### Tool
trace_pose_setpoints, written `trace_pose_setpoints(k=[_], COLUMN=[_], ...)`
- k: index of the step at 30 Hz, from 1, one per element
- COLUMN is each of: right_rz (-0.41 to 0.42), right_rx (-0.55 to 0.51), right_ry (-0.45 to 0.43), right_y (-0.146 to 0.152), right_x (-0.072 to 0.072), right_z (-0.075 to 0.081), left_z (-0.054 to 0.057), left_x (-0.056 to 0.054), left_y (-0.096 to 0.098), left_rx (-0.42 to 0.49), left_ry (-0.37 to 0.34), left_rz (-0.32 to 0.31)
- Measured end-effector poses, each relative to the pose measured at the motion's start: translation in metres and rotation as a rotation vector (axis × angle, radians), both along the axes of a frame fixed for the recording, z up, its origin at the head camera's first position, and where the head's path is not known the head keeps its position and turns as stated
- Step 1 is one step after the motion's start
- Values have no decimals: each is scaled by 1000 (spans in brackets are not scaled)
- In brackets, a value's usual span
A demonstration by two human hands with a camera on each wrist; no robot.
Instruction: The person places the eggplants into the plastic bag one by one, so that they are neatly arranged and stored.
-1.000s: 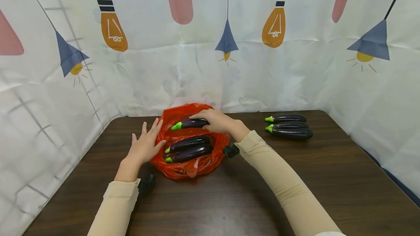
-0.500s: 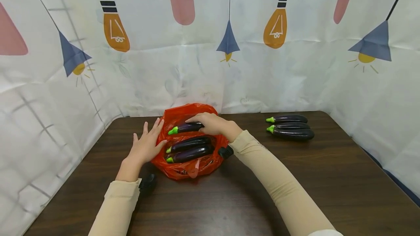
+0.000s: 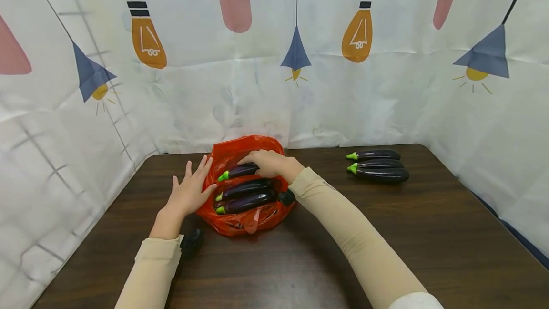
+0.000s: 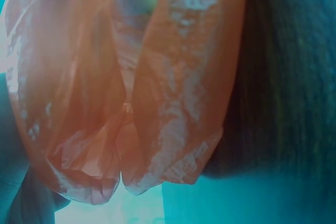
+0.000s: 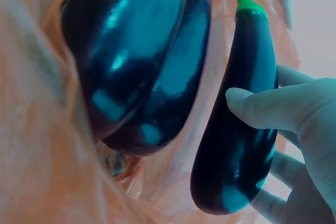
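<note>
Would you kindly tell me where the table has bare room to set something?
The table is bare between the sleeves, in front of the red bag, and right of the right sleeve, in front of three eggplants. The bag is crowded: the right hand holds an eggplant beside two others, the left hand at the bag's edge.

No readable text; marks on red bag, right sleeve illegible.

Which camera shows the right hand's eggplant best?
Right wrist view: the eggplant shows nearly whole, close up. In the head view, the right hand hides its blunt end; the left wrist view doesn't identify it.
</note>
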State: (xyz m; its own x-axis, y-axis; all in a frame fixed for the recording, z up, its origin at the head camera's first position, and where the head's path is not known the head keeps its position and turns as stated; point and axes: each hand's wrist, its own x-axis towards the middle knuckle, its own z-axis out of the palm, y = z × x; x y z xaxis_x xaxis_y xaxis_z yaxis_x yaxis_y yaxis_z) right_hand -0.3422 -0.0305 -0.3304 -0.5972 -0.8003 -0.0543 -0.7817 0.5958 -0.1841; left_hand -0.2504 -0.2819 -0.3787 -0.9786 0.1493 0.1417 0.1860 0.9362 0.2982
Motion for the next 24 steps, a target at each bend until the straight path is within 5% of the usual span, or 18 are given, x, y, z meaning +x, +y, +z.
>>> trace_pose_setpoints(k=[8,24], right_rz=[-67,-17], right_rx=[12,11], right_ry=[15,-17], right_y=[-4,-10], right_x=[0,-1], right_z=[-5,-18], left_z=[0,2], left_x=[0,1], left_y=[0,1], left_rx=[2,9], left_ry=[7,13], left_rz=[6,7])
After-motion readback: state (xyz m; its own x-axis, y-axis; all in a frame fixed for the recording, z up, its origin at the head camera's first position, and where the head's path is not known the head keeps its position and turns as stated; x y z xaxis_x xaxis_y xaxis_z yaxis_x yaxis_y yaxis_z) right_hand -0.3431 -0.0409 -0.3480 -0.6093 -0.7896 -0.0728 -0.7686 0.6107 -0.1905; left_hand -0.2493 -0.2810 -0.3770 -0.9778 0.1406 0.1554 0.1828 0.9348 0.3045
